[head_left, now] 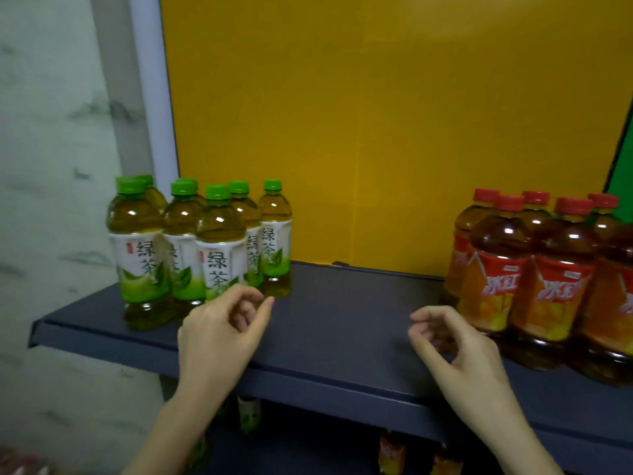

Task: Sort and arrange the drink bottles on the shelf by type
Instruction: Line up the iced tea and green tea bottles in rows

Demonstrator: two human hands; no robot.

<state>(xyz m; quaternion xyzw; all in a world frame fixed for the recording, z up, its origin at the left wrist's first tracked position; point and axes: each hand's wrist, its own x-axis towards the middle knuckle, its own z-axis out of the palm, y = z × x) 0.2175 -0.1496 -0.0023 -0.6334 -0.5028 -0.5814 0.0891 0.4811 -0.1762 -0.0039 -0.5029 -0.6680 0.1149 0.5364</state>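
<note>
Kinda dim and soft all over. Light comes from above: little white glints on the shoulders of the green-capped plastic tea bottles [219, 231] and the red-capped dark tea bottles [498, 245]. The dark blue shelf [342, 303] bows at its left corner from wide-angle warp, underneath is murky and blurred

We log left bottles [219, 241], green caps, olive liquid, white-and-green leaf-print labels, right bottles [548, 286], red caps, amber-brown liquid, red-orange labels, shelf [342, 320] dark slate blue, back panel [376, 132] mustard yellow, wall [51, 166] white, grey-veined
</note>
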